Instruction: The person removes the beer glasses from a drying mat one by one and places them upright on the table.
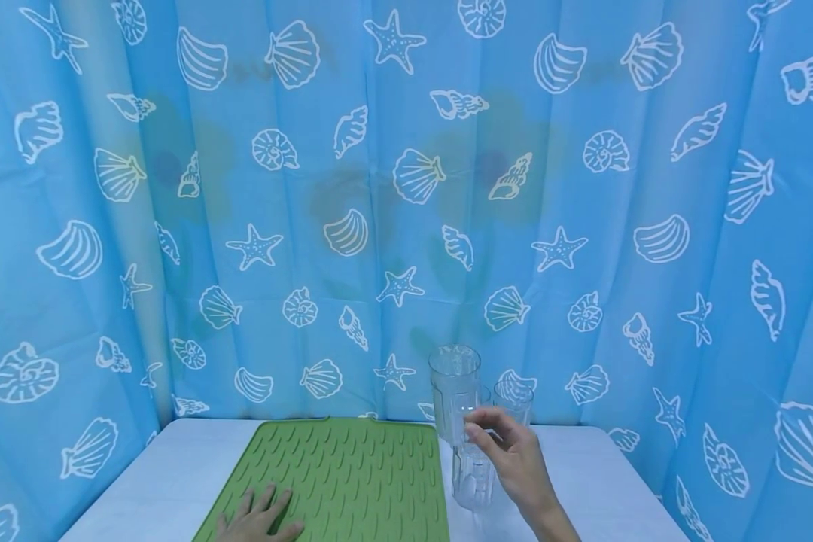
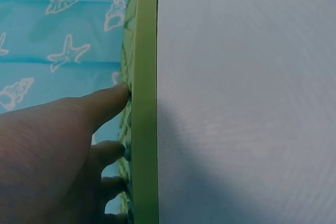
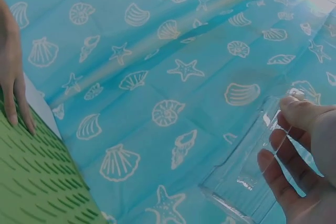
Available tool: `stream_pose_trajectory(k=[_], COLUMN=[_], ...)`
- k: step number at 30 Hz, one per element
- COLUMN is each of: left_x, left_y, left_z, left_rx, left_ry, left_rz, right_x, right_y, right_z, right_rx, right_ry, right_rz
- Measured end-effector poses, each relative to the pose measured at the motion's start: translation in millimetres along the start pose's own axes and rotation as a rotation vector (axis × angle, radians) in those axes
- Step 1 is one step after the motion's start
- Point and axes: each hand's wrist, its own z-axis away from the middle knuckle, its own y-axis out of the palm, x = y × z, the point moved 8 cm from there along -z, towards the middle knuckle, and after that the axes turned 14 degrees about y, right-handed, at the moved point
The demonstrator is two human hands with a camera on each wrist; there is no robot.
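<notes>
A clear tumbler [image 1: 452, 388] is pinched by my right hand [image 1: 515, 455], thumb and fingers bent against its side. In the right wrist view the tumbler [image 3: 239, 174] lies tilted across the picture, with the fingers [image 3: 286, 166] showing through its clear wall. Another clear tumbler [image 1: 473, 482] stands on the white table just below, and one more clear tumbler [image 1: 523, 399] is behind my right hand. My left hand [image 1: 254, 519] rests on the green ridged drying mat [image 1: 352, 482], its fingers spread. From the left wrist, the left fingertips [image 2: 115, 150] touch the mat's surface near its edge.
The white table [image 1: 149, 474] extends on both sides of the mat. A blue curtain [image 1: 379, 188] with white seashell and starfish prints hangs behind the table and along both sides. The tumblers stand close together at the mat's right edge.
</notes>
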Motion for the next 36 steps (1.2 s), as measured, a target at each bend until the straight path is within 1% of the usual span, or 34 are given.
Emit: stream_pose_trajectory(k=[3, 7, 14, 19, 22, 26, 31, 36], left_x=[-0.7, -0.3, 0.7, -0.4, -0.8, -1.3, -2.3, -2.4], left_y=[-0.1, -0.4, -1.0, -1.0, -0.5, 0.0, -0.2, -0.5], left_z=[0.5, -0.9, -2.0, -1.3, -1.2, -0.7, 1.3, 2.5], left_rx=[0.003, 0.007, 0.001, 0.001, 0.004, 0.008, 0.014, 0.014], left_ry=[-0.001, -0.003, 0.006, 0.007, 0.004, -0.004, -0.005, -0.003], left_rz=[0.006, 0.013, 0.009, 0.009, 0.011, 0.016, 0.028, 0.041], right_x=[-6, -13, -23, -36, -46, -59, -80, -104], right_y=[-14, -34, -64, -80, -88, -95, -100, -102], right_z=[2.3, 4.2, 7.6, 10.3, 11.9, 12.6, 11.3, 9.2], right_rx=[-0.062, -0.115, -0.167, -0.195, -0.209, -0.219, -0.223, -0.209], right_ry=[0.084, 0.169, 0.248, 0.325, 0.376, 0.415, 0.47, 0.519], right_rz=[0.02, 0.063, 0.123, 0.157, 0.162, 0.155, 0.119, 0.102])
